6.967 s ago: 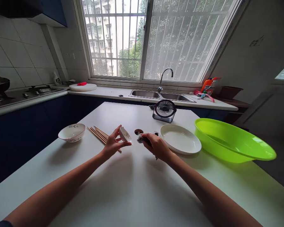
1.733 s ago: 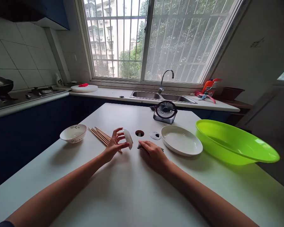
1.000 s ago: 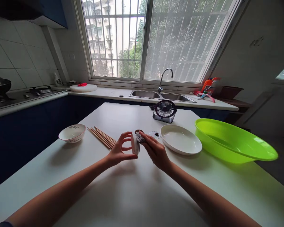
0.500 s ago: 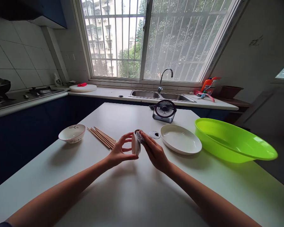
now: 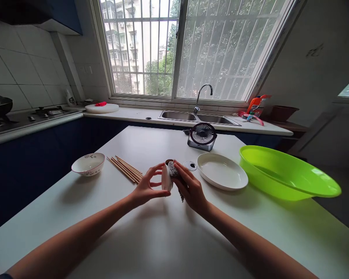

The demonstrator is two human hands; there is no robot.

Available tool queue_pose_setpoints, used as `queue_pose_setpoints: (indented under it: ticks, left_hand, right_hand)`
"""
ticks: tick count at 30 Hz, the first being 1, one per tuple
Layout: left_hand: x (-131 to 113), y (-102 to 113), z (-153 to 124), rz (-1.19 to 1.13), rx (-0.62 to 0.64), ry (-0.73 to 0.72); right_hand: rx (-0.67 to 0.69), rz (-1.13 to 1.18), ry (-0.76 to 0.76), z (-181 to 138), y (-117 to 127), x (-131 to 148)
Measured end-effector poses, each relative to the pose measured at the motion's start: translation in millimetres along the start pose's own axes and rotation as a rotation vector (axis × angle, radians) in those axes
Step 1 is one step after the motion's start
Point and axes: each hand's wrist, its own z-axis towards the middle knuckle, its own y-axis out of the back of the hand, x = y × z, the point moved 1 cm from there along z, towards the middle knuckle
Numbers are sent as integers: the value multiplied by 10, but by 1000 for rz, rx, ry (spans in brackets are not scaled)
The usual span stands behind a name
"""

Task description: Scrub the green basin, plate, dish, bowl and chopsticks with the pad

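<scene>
My left hand [image 5: 147,186] grips a small white dish [image 5: 165,179] on edge, thumb below and fingers above, just over the white table [image 5: 151,240]. My right hand [image 5: 190,188] is closed on a grey steel-wool scrubber [image 5: 172,169] and presses it against the dish's right face. Both hands meet at the table's middle. Several wooden chopsticks [image 5: 125,169] lie to the left of my left hand, and a white plate [image 5: 222,171] sits to the right of my right hand.
A patterned bowl [image 5: 88,164] stands at the left. A large green basin [image 5: 285,173] sits at the right. A small black fan [image 5: 203,136] is behind. A round hole and clear lid [image 5: 190,166] lie near the plate. Sink [image 5: 194,116] and stove beyond.
My right hand picked the scrubber up off the table and brought it against the dish, which my left hand turned upright. Since half a second ago the scrubber has shifted slightly on the dish.
</scene>
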Motion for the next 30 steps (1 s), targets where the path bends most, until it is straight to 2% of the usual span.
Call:
queue_pose_setpoints:
  ticks: [4, 10, 19, 22, 27, 30]
  left_hand:
    - [-29, -4, -7, 12, 6, 13]
    - [-70, -14, -15, 5, 16, 31]
    - [-58, -35, -24, -36, 36, 64]
    - [-66, -38, -26, -71, 25, 86]
    - [-80, -38, -25, -89, 5, 112]
    - [-85, -41, -25, -100, 8, 112]
  right_hand:
    - [-53, -14, 42, 36, 16, 24]
    - [18, -63, 128, 57, 75, 9]
    - [37, -47, 127, 37, 51, -4]
    - [10, 6, 48, 7, 13, -17]
    - [-67, 186, -202, -20, -37, -49]
    - [-67, 236, -205, 20, -24, -32]
